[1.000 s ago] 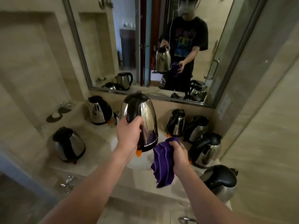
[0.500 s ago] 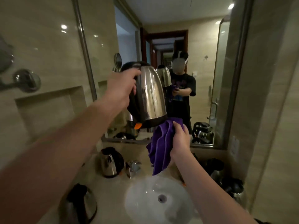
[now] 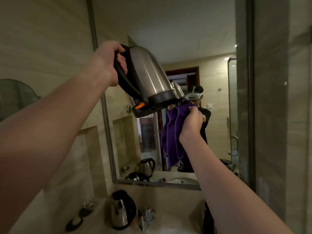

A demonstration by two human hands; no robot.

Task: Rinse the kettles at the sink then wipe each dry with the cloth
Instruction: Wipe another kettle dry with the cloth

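My left hand [image 3: 110, 65] grips the black handle of a steel kettle [image 3: 148, 76] held high in front of the mirror, tilted so its black base with an orange switch faces down and right. My right hand [image 3: 191, 123] clutches a bunched purple cloth [image 3: 172, 134] just below and to the right of the kettle's base; the cloth's top edge sits close to the base rim. Another steel kettle [image 3: 122, 209] with a black lid stands on the counter below, left of the tap [image 3: 146, 216].
A large mirror [image 3: 217, 105] fills the wall ahead and reflects a person, more kettles and the sink. A tiled wall niche [image 3: 91, 149] is at left. Small dark round items [image 3: 75, 222] lie on the counter at lower left. A wall stands close on the right.
My left hand has lifted the kettle higher and tilted it more, base outward. My right hand rose with the cloth. The camera view has swung up, away from the counter and sink.
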